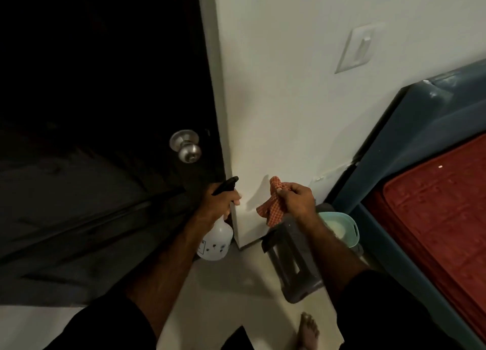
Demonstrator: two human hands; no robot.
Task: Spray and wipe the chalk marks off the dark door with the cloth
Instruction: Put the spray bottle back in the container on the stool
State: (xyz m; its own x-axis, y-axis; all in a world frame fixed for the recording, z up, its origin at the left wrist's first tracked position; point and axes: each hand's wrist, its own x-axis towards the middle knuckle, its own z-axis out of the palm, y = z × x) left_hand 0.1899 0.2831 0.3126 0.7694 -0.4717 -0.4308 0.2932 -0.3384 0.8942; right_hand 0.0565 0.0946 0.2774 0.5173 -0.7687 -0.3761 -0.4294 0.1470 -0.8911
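where dark door [92, 112] meets white wall [276, 99], pale floor [231, 278]

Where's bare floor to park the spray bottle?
Free: pale floor between the dark door and grey stool. Also the strip ahead of the bare foot. Crowded: right of the stool, where the teal basin meets the blue bed frame.

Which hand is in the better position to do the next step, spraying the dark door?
The left hand. Its fingers already grip the spray bottle near the black nozzle, beside the dark door and below the knob. The right hand only holds the cloth, in front of the white wall.
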